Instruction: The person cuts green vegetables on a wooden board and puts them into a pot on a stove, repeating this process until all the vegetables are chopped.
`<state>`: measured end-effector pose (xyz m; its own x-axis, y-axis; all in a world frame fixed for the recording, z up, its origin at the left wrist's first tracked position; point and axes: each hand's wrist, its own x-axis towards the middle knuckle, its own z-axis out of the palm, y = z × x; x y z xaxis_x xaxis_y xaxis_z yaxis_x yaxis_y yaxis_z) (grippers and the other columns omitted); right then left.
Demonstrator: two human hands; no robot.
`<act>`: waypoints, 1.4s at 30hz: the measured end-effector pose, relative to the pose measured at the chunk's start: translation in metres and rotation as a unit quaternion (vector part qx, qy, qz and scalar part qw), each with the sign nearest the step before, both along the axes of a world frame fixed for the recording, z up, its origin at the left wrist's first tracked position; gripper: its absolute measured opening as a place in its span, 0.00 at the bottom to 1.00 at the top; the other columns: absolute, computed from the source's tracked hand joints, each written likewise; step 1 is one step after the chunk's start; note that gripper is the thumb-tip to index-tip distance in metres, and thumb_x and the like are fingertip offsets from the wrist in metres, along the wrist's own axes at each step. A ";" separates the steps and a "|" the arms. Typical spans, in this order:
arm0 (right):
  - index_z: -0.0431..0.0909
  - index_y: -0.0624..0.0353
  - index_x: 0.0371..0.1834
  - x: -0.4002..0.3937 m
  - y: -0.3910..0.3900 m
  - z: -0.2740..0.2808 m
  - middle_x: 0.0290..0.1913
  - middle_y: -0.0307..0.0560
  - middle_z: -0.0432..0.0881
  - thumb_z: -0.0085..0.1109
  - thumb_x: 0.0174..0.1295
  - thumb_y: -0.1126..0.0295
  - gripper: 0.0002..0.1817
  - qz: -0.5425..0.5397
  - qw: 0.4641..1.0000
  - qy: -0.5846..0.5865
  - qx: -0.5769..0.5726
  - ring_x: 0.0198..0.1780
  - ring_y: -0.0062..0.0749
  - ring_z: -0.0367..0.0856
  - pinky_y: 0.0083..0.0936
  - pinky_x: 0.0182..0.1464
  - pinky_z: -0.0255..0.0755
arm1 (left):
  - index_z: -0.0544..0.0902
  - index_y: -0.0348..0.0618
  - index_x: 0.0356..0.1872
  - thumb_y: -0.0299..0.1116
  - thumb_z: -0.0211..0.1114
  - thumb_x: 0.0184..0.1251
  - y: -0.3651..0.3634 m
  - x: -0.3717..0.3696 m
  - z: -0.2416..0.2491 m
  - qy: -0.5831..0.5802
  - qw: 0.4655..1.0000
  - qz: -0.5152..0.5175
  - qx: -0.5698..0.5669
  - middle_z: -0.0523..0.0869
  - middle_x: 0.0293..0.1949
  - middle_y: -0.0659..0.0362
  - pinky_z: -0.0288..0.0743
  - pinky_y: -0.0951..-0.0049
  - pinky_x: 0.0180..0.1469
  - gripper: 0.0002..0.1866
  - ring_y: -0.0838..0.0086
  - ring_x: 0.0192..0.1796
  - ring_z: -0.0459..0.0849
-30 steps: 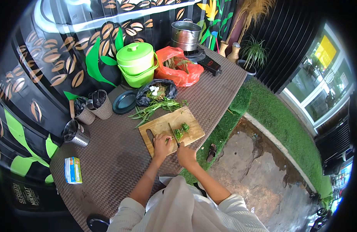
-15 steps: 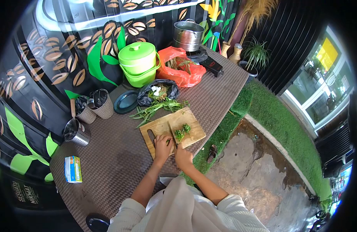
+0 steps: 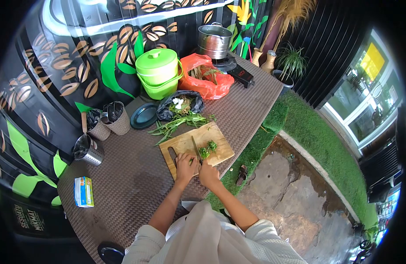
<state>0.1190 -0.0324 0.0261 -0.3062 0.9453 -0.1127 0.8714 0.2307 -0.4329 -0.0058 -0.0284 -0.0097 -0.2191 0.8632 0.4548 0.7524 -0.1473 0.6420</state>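
Observation:
My right hand (image 3: 208, 174) is closed round the handle of a knife (image 3: 196, 145), whose blade points away from me over a wooden cutting board (image 3: 178, 142). Beside it, on the board's near side, my left hand (image 3: 185, 168) has its fingers curled down on greens that they mostly hide. Chopped greens (image 3: 205, 153) lie in small heaps to the right of the blade. Past the board's far edge, long leafy stalks (image 3: 180, 123) are spread on the table, next to a black plastic bag (image 3: 166, 113) with plant scraps and white bits in it.
Behind stand a green lidded bucket (image 3: 158, 72), a red plastic bag (image 3: 214, 90) and a steel pot (image 3: 215, 42) on a portable stove (image 3: 240, 75). To the left are a dark plate (image 3: 144, 115), utensil holders (image 3: 118, 119) and a tissue pack (image 3: 83, 192). The table edge (image 3: 255, 134) runs along the right.
The knife's blade has tilted slightly, and more of its face shows. My right hand has shifted slightly toward my left hand. Everything on the table stays in place.

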 end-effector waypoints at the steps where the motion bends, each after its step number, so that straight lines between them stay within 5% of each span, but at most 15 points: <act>1: 0.65 0.65 0.44 0.000 -0.004 0.002 0.31 0.65 0.83 0.46 0.66 0.64 0.14 0.001 1.000 -0.005 0.005 0.35 0.58 0.84 0.48 0.38 0.78 | 0.84 0.40 0.32 0.30 0.65 0.56 0.001 0.000 0.001 -0.003 1.000 0.005 0.000 0.82 0.35 0.55 0.63 0.62 0.50 0.06 0.59 0.46 0.74; 11: 0.65 0.66 0.45 0.006 0.008 -0.005 0.30 0.65 0.82 0.47 0.65 0.64 0.15 0.005 1.000 -0.019 -0.005 0.35 0.57 0.84 0.47 0.38 0.77 | 0.85 0.39 0.32 0.28 0.65 0.56 -0.002 0.000 0.002 -0.001 1.000 -0.019 0.004 0.83 0.36 0.55 0.64 0.62 0.51 0.05 0.60 0.45 0.75; 19: 0.65 0.68 0.46 0.000 -0.003 -0.008 0.32 0.67 0.82 0.45 0.66 0.61 0.18 0.003 0.999 -0.024 -0.022 0.37 0.60 0.83 0.48 0.39 0.77 | 0.67 0.42 0.54 0.23 0.62 0.59 -0.002 -0.002 0.003 -0.080 0.996 -0.023 -0.044 0.84 0.36 0.54 0.63 0.58 0.55 0.21 0.57 0.49 0.78; 32: 0.64 0.67 0.48 -0.008 0.003 -0.017 0.31 0.67 0.82 0.44 0.68 0.60 0.18 -0.011 1.000 -0.004 -0.023 0.36 0.61 0.83 0.50 0.40 0.76 | 0.66 0.42 0.45 0.21 0.63 0.59 0.002 -0.002 -0.001 -0.190 0.981 -0.034 -0.034 0.84 0.35 0.51 0.65 0.58 0.52 0.17 0.56 0.42 0.82; 37: 0.64 0.67 0.48 -0.003 0.003 -0.007 0.31 0.66 0.82 0.45 0.68 0.60 0.18 0.006 0.999 0.022 -0.028 0.36 0.61 0.83 0.49 0.39 0.77 | 0.66 0.40 0.43 0.21 0.62 0.60 -0.005 0.002 0.012 -0.217 0.974 -0.010 -0.058 0.83 0.35 0.48 0.74 0.58 0.40 0.15 0.54 0.44 0.84; 42: 0.64 0.66 0.47 0.003 -0.007 -0.008 0.30 0.65 0.82 0.45 0.67 0.60 0.17 -0.012 0.999 -0.017 -0.029 0.34 0.60 0.83 0.49 0.37 0.77 | 0.67 0.40 0.42 0.23 0.62 0.61 -0.005 0.004 0.008 -0.140 0.989 -0.025 -0.043 0.81 0.34 0.47 0.75 0.58 0.39 0.14 0.53 0.44 0.84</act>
<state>0.1215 -0.0391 0.0183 -0.2791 0.9438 -0.1770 0.8906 0.1855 -0.4152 -0.0022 -0.0334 -0.0019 -0.2827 0.9090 0.3064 0.5362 -0.1151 0.8362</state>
